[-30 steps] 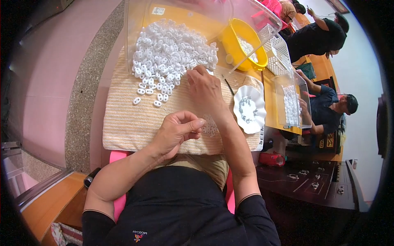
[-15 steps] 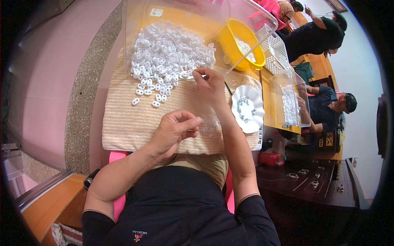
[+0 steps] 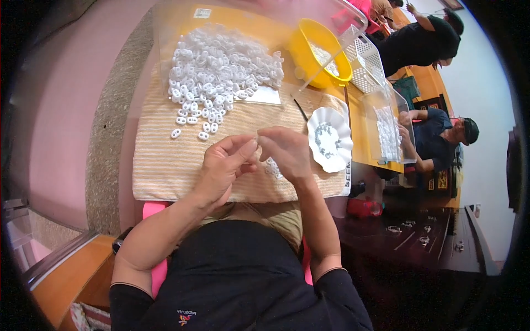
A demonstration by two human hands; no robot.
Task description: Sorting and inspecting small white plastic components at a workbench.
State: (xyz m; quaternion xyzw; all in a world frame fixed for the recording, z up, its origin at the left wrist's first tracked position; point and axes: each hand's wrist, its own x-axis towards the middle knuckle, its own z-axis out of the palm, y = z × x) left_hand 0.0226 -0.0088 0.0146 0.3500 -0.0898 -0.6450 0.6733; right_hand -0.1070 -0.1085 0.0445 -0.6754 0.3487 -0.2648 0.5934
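Note:
Over a striped beige towel (image 3: 165, 171), my left hand (image 3: 223, 168) and my right hand (image 3: 287, 157) meet with thumbs and fingers pinched. Their fingertips almost touch, and whatever is between them is too small to make out. Just beyond lies a big heap of white oval plastic pieces with two holes (image 3: 221, 69), several spilling loose onto the towel. Partly hidden by my right hand is a small group of pale pieces (image 3: 272, 168). On my right, a white wavy-edged dish (image 3: 338, 157) holds small dark grey parts.
A clear plastic bin (image 3: 165, 71) surrounds the heap. Behind the dish stand a yellow basin (image 3: 302, 44) with white pieces and a white perforated basket (image 3: 364, 66). At the right, a person (image 3: 436, 135) reaches into another clear bin (image 3: 375, 146); others are farther back.
My right hand has come back from the edge of the heap to my left hand, which has risen slightly. A flat white strip at the heap's edge is now uncovered.

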